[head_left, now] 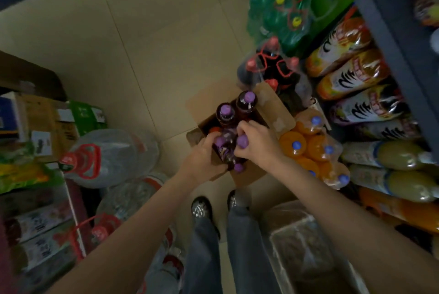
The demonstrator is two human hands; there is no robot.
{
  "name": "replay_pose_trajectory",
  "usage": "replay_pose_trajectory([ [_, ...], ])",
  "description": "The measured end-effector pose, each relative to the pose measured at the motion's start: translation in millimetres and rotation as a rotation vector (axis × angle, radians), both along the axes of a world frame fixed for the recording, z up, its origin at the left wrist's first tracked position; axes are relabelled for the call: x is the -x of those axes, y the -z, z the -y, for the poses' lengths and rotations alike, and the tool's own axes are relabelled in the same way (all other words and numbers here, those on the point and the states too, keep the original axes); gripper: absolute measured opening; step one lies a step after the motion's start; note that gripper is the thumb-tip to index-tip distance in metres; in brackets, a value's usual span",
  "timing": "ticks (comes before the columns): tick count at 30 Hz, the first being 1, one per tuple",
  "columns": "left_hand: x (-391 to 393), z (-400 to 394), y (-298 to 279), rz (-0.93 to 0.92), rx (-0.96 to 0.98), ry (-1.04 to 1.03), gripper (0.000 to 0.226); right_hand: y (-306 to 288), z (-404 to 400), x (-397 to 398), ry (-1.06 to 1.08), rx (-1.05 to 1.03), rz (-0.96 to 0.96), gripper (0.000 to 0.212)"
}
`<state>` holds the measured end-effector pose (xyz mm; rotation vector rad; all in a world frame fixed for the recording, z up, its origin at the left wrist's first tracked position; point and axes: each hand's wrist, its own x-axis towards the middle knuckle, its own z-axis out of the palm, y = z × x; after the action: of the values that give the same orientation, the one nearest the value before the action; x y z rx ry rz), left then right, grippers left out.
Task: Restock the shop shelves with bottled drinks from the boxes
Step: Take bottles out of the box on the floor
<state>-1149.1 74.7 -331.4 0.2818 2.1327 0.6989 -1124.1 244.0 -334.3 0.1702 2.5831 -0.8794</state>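
Observation:
An open cardboard box (273, 106) stands on the floor below me, with several dark purple-capped drink bottles in it. Two of them (245, 103) stand upright at the far side. My left hand (203, 155) grips a purple-capped bottle (224, 151) at the near side of the box. My right hand (257, 140) grips the neck of another purple-capped bottle (242, 141) right beside it. Both hands are close together over the box. The shelves (399, 51) on the right hold rows of lying drink bottles.
A wrapped pack of orange bottles (316, 151) lies right of the box; packs of dark (273, 70) and green bottles (280, 8) stand beyond it. Large water jugs (109, 155) and boxes crowd the left. A wrapped carton (301, 241) sits by my feet (202, 208).

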Motion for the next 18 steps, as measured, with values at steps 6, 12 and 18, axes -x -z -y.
replay_pose_trajectory([
  [6,10,0,25,-0.097,-0.276,-0.227,0.081,-65,5,24,-0.07,0.267,-0.183,0.025],
  [12,22,41,25,-0.099,-0.246,-0.544,0.087,30,3,38,0.394,0.529,0.089,0.015],
  [18,12,87,45,-0.153,-0.174,-0.556,0.083,154,47,-22,0.077,-0.118,0.641,0.059],
])
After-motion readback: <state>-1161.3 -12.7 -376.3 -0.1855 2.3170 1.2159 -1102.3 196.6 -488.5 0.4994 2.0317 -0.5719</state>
